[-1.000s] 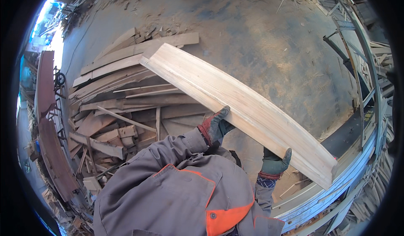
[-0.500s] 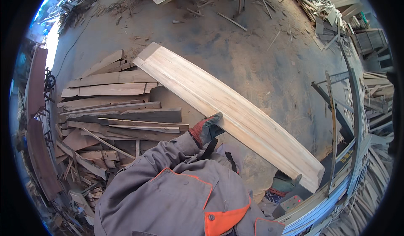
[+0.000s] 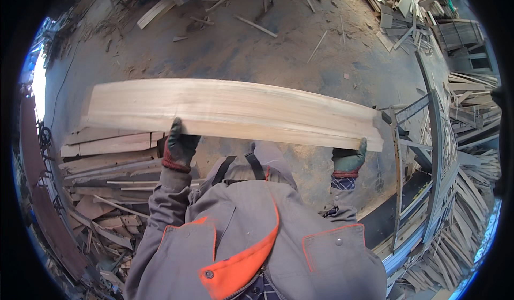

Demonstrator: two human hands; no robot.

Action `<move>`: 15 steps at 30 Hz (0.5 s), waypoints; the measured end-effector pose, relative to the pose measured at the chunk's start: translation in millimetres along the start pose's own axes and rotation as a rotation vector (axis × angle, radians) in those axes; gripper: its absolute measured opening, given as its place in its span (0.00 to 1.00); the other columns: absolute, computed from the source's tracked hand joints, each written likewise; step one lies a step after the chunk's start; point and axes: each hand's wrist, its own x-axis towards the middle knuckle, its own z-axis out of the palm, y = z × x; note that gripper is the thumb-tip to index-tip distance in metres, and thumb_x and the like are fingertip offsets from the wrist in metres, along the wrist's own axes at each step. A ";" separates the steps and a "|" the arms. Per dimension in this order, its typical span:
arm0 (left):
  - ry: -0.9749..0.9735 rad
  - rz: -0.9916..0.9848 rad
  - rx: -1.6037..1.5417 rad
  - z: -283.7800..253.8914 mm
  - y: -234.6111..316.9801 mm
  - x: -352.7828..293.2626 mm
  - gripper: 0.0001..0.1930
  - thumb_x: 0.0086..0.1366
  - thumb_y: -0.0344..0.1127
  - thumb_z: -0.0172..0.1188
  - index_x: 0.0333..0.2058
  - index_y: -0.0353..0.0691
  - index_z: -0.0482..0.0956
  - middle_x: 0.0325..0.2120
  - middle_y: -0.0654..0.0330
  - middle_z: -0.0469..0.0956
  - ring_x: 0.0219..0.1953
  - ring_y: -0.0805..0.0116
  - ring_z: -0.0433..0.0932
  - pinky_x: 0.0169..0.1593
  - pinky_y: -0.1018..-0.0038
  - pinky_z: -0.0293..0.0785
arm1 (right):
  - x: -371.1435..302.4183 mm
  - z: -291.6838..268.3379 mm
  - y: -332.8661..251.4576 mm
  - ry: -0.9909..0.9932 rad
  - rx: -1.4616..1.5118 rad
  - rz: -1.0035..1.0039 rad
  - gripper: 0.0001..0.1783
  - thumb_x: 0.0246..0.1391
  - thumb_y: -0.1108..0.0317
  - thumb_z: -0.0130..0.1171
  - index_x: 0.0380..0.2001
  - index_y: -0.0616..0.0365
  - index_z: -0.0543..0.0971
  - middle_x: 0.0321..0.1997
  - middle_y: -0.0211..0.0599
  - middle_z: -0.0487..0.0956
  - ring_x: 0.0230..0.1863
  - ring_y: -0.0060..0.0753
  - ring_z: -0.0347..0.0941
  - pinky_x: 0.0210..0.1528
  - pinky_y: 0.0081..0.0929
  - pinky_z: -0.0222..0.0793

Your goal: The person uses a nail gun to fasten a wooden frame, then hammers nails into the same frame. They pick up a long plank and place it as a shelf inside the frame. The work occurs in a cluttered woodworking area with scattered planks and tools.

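Observation:
A long, wide, pale wooden board (image 3: 241, 110) spans the view in front of my chest, held up above the floor. My left hand (image 3: 181, 146), in a dark work glove with a red cuff, grips its near edge left of the middle, thumb on top. Close to the board's right end, my right hand (image 3: 350, 160) in a similar glove grips the same near edge, its thumb also on top. The fingers of both hands are hidden under the board. Its left end looks blurred by motion.
Stacked planks and offcuts (image 3: 107, 171) lie at my left, partly beneath the board's left end. A metal frame (image 3: 436, 155) stands close by on the right, with heaps of thin wood strips (image 3: 455, 236) beyond it. Scattered sticks (image 3: 256, 26) lie on the dusty floor ahead.
The board has swung from a slant to nearly level across my view; its right end has risen away from me and its left end has come nearer. Both hands keep hold.

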 end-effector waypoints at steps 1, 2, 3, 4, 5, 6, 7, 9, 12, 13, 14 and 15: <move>-0.076 -0.034 -0.034 14.3 10.2 16.6 0.18 0.70 0.39 0.62 0.56 0.42 0.77 0.53 0.55 0.81 0.57 0.57 0.79 0.61 0.52 0.78 | 27.2 27.2 4.0 -0.082 0.029 0.040 0.31 0.66 0.48 0.57 0.63 0.56 0.72 0.61 0.43 0.78 0.59 0.45 0.76 0.59 0.47 0.77; -0.101 0.019 -0.024 26.8 14.4 29.6 0.18 0.70 0.41 0.63 0.54 0.40 0.78 0.53 0.54 0.81 0.57 0.57 0.79 0.61 0.52 0.78 | 51.0 53.4 9.6 -0.125 -0.033 0.014 0.31 0.62 0.45 0.61 0.60 0.54 0.74 0.55 0.39 0.81 0.52 0.41 0.80 0.49 0.40 0.82; 0.025 0.059 0.001 31.6 26.2 33.6 0.20 0.69 0.42 0.64 0.55 0.40 0.77 0.54 0.54 0.80 0.57 0.57 0.79 0.59 0.53 0.80 | 65.5 75.9 14.2 -0.104 0.009 0.110 0.28 0.65 0.50 0.59 0.60 0.55 0.74 0.56 0.40 0.80 0.56 0.41 0.78 0.55 0.43 0.80; 0.122 0.090 0.048 42.3 34.3 40.1 0.21 0.69 0.43 0.64 0.56 0.41 0.76 0.55 0.53 0.79 0.57 0.58 0.79 0.56 0.53 0.82 | 86.6 101.0 17.6 -0.045 -0.026 0.148 0.27 0.64 0.50 0.60 0.59 0.55 0.75 0.55 0.39 0.81 0.54 0.41 0.79 0.53 0.41 0.80; 0.060 0.116 0.022 51.6 39.3 48.2 0.21 0.68 0.44 0.65 0.56 0.43 0.76 0.55 0.54 0.79 0.56 0.58 0.79 0.55 0.53 0.82 | 100.5 122.7 22.0 -0.100 -0.020 0.160 0.26 0.65 0.50 0.60 0.59 0.55 0.75 0.55 0.39 0.81 0.52 0.39 0.80 0.51 0.39 0.81; 0.005 0.161 0.018 60.9 46.1 61.0 0.22 0.67 0.44 0.66 0.56 0.44 0.77 0.55 0.54 0.79 0.56 0.58 0.80 0.55 0.53 0.83 | 115.9 145.6 27.1 -0.097 -0.026 0.173 0.26 0.65 0.51 0.60 0.58 0.55 0.75 0.55 0.39 0.81 0.51 0.38 0.80 0.48 0.37 0.81; 0.078 0.174 0.017 69.0 54.5 76.1 0.21 0.67 0.45 0.66 0.55 0.46 0.78 0.55 0.55 0.79 0.56 0.58 0.79 0.55 0.54 0.82 | 129.8 167.6 31.3 -0.121 -0.094 0.186 0.26 0.65 0.50 0.60 0.58 0.55 0.75 0.52 0.39 0.82 0.48 0.37 0.81 0.45 0.36 0.81; 0.203 0.224 0.037 82.7 78.7 112.8 0.22 0.65 0.46 0.67 0.55 0.49 0.79 0.55 0.57 0.78 0.56 0.57 0.78 0.55 0.56 0.81 | 155.8 210.7 41.6 -0.200 -0.206 0.209 0.27 0.64 0.49 0.60 0.57 0.57 0.76 0.48 0.39 0.83 0.43 0.34 0.82 0.38 0.32 0.81; 0.314 0.320 0.192 79.9 111.5 168.6 0.22 0.65 0.45 0.67 0.55 0.46 0.78 0.54 0.56 0.78 0.56 0.56 0.77 0.57 0.54 0.79 | 181.4 266.7 58.6 -0.108 -0.600 0.191 0.28 0.63 0.46 0.61 0.53 0.59 0.77 0.40 0.39 0.83 0.35 0.30 0.82 0.30 0.27 0.79; 0.304 0.265 0.215 76.4 123.8 185.7 0.23 0.65 0.45 0.67 0.56 0.45 0.77 0.54 0.55 0.77 0.56 0.56 0.77 0.58 0.55 0.78 | 188.7 284.4 65.8 -0.126 -0.659 0.158 0.31 0.61 0.42 0.62 0.49 0.61 0.78 0.33 0.38 0.82 0.28 0.29 0.81 0.26 0.25 0.77; 0.280 0.228 0.222 77.0 135.6 211.7 0.24 0.65 0.46 0.66 0.56 0.43 0.76 0.54 0.54 0.77 0.56 0.55 0.76 0.59 0.56 0.77 | 196.3 302.3 71.6 -0.173 -0.698 0.118 0.32 0.60 0.39 0.62 0.46 0.62 0.78 0.32 0.39 0.82 0.25 0.28 0.79 0.25 0.25 0.76; 0.272 0.200 0.216 78.0 144.5 237.0 0.25 0.66 0.46 0.66 0.57 0.41 0.75 0.54 0.52 0.76 0.56 0.55 0.76 0.60 0.57 0.76 | 204.3 318.9 77.4 -0.132 -0.747 0.120 0.34 0.60 0.38 0.61 0.48 0.62 0.78 0.31 0.39 0.82 0.24 0.29 0.79 0.25 0.25 0.76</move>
